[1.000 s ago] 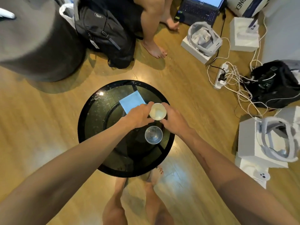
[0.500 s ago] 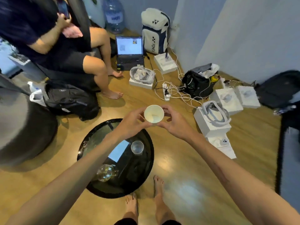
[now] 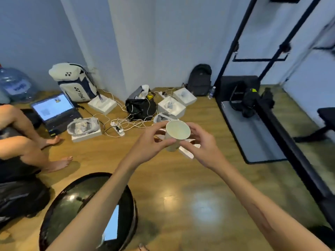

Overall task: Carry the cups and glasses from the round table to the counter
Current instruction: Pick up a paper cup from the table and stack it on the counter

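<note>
1. Paper cup [image 3: 177, 135]: held upright in the air above the wooden floor [image 3: 181, 178], far and right of the round table [image 3: 68, 205].
2. Left hand [image 3: 150, 144]: fingers curled round the cup's left side.
3. Right hand [image 3: 203, 145]: fingers pinching the cup's right side.

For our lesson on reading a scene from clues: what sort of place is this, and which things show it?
Probably a room used as an informal tech workspace: an open black laptop on the wooden floor, white boxes holding headsets, and a power strip tangled with white cables.
</note>
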